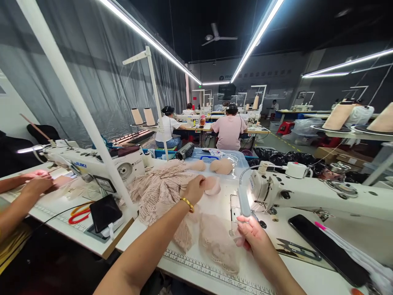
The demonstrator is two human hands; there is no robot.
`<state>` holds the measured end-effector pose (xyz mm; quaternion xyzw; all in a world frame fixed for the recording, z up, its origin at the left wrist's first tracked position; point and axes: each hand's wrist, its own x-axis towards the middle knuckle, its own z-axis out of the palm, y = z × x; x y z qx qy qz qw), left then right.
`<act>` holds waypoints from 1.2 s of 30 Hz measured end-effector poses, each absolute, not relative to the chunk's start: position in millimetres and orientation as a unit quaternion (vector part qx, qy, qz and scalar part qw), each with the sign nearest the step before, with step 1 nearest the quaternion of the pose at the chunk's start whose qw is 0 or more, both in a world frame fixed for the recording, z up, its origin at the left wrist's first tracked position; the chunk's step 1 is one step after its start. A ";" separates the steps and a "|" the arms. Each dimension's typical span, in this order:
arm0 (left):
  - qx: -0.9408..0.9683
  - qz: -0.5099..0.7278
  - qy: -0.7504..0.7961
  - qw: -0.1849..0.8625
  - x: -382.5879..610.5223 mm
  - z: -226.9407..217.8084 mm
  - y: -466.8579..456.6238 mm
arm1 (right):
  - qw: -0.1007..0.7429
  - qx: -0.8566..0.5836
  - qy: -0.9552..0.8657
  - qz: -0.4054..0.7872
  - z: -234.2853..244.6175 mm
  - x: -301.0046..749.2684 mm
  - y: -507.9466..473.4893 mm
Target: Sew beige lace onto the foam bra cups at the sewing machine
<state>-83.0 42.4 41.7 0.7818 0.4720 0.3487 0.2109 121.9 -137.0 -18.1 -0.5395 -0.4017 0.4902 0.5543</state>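
My left hand (195,191), with a gold bracelet at the wrist, reaches over the table, its fingers closed at the edge of a beige bra cup (213,186). Its fingertips are slightly blurred. Beside it lies a heap of beige lace fabric (162,184). My right hand (253,234) is at the front of the sewing machine (264,188), just below its lit grey lamp (244,200). Thumb and fingers are pinched together there; what they hold is too small and blurred to name. Between my arms a beige lace piece (217,241) lies flat near the printed ruler.
More beige cups (221,166) rest by a clear plastic box (236,157). On the right are thread snips (299,249), a black phone (328,250) and a pink-tipped pen (321,226). At left, a co-worker's hands (37,182) work beside another machine (92,164).
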 end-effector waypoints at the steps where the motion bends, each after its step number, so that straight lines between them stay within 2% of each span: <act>1: 0.781 0.366 0.459 0.213 -88.8 42.7 32.4 | 0.559 -0.537 -0.396 0.493 -18.9 122.7 -137.0; 4: 0.810 0.389 0.384 0.214 -112.0 47.9 -13.5 | 0.576 -0.525 -0.385 0.494 -18.8 125.0 -137.6; 10: 0.921 0.359 0.087 0.127 -144.6 58.7 -93.2 | 0.609 -0.510 -0.365 0.486 -11.3 127.4 -142.9; 19: 0.954 0.280 0.038 0.099 -140.6 61.5 -99.5 | 0.578 -0.510 -0.460 0.440 -8.2 127.6 -157.4; 22: 0.936 0.315 0.072 0.140 -137.2 66.9 -101.5 | 0.538 -0.527 -0.532 0.388 -8.4 126.9 -164.2; 25: 0.922 0.319 0.117 0.185 -123.9 76.8 -102.7 | 0.476 -0.529 -0.649 0.269 -1.3 122.1 -174.5; 27: 0.925 0.250 0.146 0.245 -110.5 83.4 -100.6 | 0.445 -0.494 -0.717 0.209 10.7 118.9 -182.1; 31: 0.887 0.074 0.177 0.419 -89.4 92.0 -88.8 | 0.390 -0.432 -0.795 0.170 46.7 122.6 -192.8; 34: 0.855 0.012 0.193 0.481 -86.5 94.0 -80.2 | 0.399 -0.453 -0.788 0.119 64.9 131.8 -194.5; 36: 0.851 0.040 0.238 0.467 -88.2 93.8 -76.3 | 0.432 -0.475 -0.765 0.051 65.7 135.8 -192.4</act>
